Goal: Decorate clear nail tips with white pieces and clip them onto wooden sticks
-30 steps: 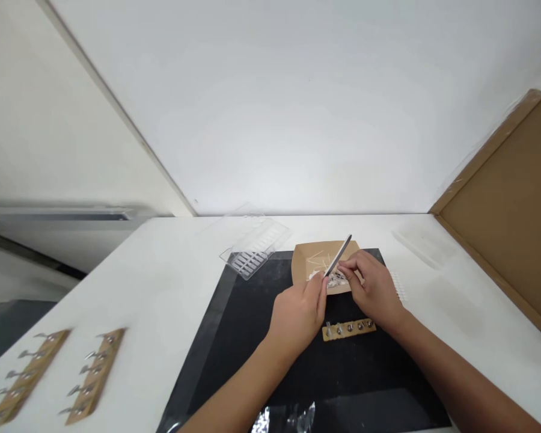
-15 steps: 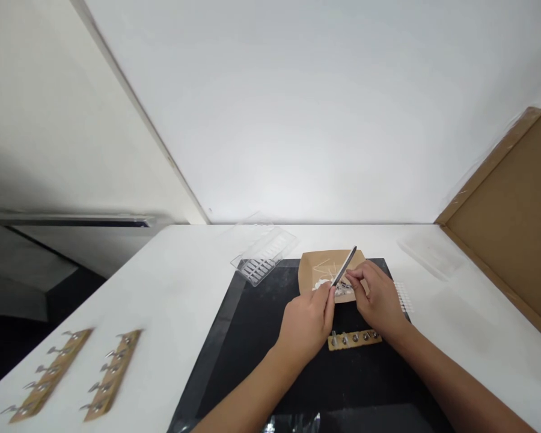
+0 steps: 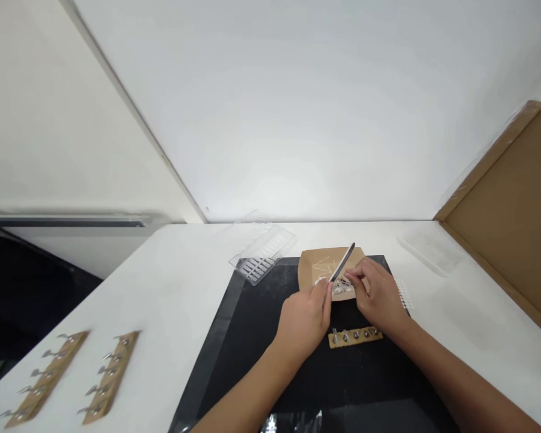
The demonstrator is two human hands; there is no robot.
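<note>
Both hands are working right over the shallow brown cardboard tray (image 3: 309, 268) that sits at the far edge of the black rectangular mat (image 3: 270, 325) on the white desk (image 3: 175, 288). The left hand (image 3: 304, 322) has its grip pressed together around the lower end of a slim dark metal tweezers-like tool (image 3: 342, 263), which slants up and away over the tray. The right hand (image 3: 379, 296) is just beside it, fingertips pinched down at the small heap of tiny white parts (image 3: 338, 287) in the tray; too small to tell exactly what it's got between them.

Just in front of the hands, on the mat, lies a short tan wooden strip with a row of small metal studs (image 3: 355, 335). Off to the left on the desk, near the mat's far corner, there's a clear plastic ridged tray (image 3: 262, 255). Way over at the near left edge sit two longer tan wooden strips with metal clips (image 3: 74, 374), side by side. A big brown cardboard sheet (image 3: 514, 222) leans on the right.
</note>
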